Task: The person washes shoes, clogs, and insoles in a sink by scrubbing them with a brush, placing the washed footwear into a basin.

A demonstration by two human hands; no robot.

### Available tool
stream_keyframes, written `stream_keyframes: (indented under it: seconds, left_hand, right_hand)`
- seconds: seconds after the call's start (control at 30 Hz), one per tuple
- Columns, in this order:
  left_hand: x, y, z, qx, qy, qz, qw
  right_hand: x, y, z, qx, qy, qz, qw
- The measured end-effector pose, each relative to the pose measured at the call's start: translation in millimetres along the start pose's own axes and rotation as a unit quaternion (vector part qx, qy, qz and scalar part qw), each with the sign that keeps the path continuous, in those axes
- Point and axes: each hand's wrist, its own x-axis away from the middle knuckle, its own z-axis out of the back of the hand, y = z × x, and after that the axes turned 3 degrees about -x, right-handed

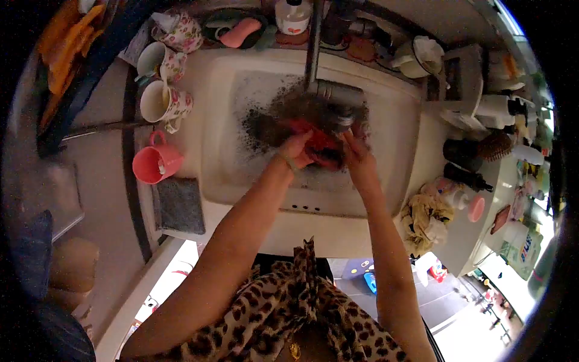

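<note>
Over the white sink [217,175], both of my hands are at a wet red-and-black item [325,148]; it looks like cloth, but blur hides its exact kind. My left hand [295,151] grips its left side, with the thumb on top. On its right side my right hand [358,155] is closed at its edge, just below the faucet head [342,114]. Dark, blackish water and specks spread over the basin around the item. The fingertips of both hands are partly hidden.
Floral mugs [155,102] and a pink mug [158,163] line the left ledge, above a grey cloth [179,205]. A pink soap bar [240,32] and a pump bottle [293,17] stand behind. A crumpled yellowish cloth [427,217] and a hairbrush [494,146] lie right.
</note>
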Motion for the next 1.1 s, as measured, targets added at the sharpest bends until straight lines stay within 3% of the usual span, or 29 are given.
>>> stream_keyframes:
  seconds: [0.03, 0.13, 0.2, 0.23, 0.33, 0.4, 0.5, 0.57, 0.63, 0.73, 0.8, 0.9, 1.0, 1.03, 1.07, 1.1]
  left_hand:
    - [-2.3, -1.2, 1.0, -0.031, 0.009, 0.017, 0.999]
    - [16.9, 20.5, -7.4, -0.088, -0.106, 0.034, 0.99]
    - [39.2, 36.2, -18.5, -0.148, -0.141, 0.013, 0.979]
    - [50.1, 39.6, -21.2, -0.183, -0.147, -0.004, 0.972]
    - [70.7, 43.4, -29.0, -0.237, -0.023, 0.021, 0.971]
    - [65.3, 47.8, -24.3, -0.236, -0.076, 0.053, 0.967]
    - [62.4, 56.2, -12.8, -0.214, -0.1, 0.074, 0.969]
    - [59.7, 55.2, -11.2, -0.229, -0.099, 0.055, 0.967]
    - [63.1, 55.0, -16.6, -0.286, -0.096, 0.02, 0.953]
    - [88.9, 58.9, -39.1, -0.201, -0.163, 0.043, 0.965]
    - [101.7, 59.4, -51.2, -0.186, -0.129, 0.052, 0.973]
    - [101.9, 53.0, -57.9, -0.138, -0.097, 0.052, 0.984]
    - [97.5, 37.2, -68.0, -0.119, -0.05, 0.035, 0.991]
    - [96.0, 29.1, -73.2, -0.12, -0.029, 0.026, 0.992]
    - [93.7, 18.5, -78.1, -0.121, -0.005, 0.009, 0.993]
    - [91.2, 5.2, -82.9, -0.123, 0.019, -0.007, 0.992]
  right_hand:
    - [3.5, 1.2, -1.1, 0.032, -0.045, -0.012, 0.998]
    - [16.2, 6.9, -3.6, 0.067, -0.142, -0.006, 0.988]
    - [20.1, 9.5, -12.0, 0.003, -0.169, 0.045, 0.985]
    - [10.6, 7.8, -13.0, 0.055, -0.186, 0.061, 0.979]
    - [-39.2, 4.2, -17.5, 0.208, -0.22, 0.06, 0.951]
    - [-64.0, 13.0, -27.2, 0.315, -0.226, 0.004, 0.922]
    - [-38.8, 34.3, -24.8, 0.078, -0.135, -0.017, 0.988]
    - [1.3, -8.4, -12.5, 0.048, -0.139, 0.114, 0.983]
    - [9.3, -19.9, -11.3, 0.025, -0.123, 0.17, 0.978]
    - [-31.1, 10.1, -13.7, 0.077, -0.116, 0.103, 0.985]
    - [-53.6, 22.4, -10.5, 0.201, -0.167, -0.022, 0.965]
    - [-35.9, 33.1, 2.8, 0.142, -0.104, 0.138, 0.975]
    - [12.0, -12.8, 29.0, 0.182, 0.009, 0.157, 0.971]
    - [27.1, -11.4, 33.0, 0.042, -0.028, 0.025, 0.998]
    - [41.8, -8.4, 36.1, -0.101, -0.063, -0.105, 0.987]
    - [54.6, -6.5, 39.6, -0.245, -0.094, -0.228, 0.938]
